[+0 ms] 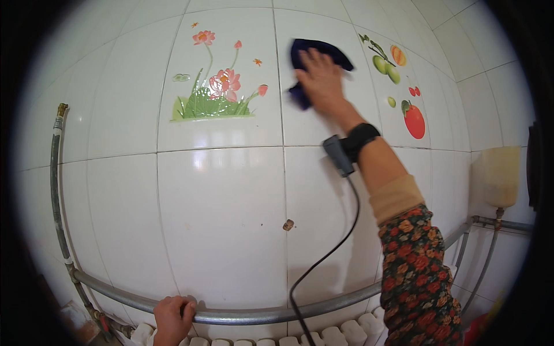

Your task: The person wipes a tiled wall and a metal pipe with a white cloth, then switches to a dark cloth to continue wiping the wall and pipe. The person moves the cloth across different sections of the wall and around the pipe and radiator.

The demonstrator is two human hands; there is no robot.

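Note:
High on the white tiled wall, my right hand [319,79] lies flat with its fingers spread, pressing a dark blue cloth [332,51]. Folds of the cloth stick out above the fingers and below the palm, slightly blurred. A black strap with a small grey device [339,155] is round my right wrist, and a black cable hangs from it. Down at the lower left, my left hand [172,320] is closed over a grey metal pipe [254,317] that runs along the wall; part of its grip is hidden.
A flower decal [213,92] lies left of the cloth, a fruit decal [414,120] right. A brown plugged hole [288,225] marks the lower wall. An upright pipe [56,190] stands left. White radiator sections [334,335] sit below. A yellowish plastic container [501,176] hangs right.

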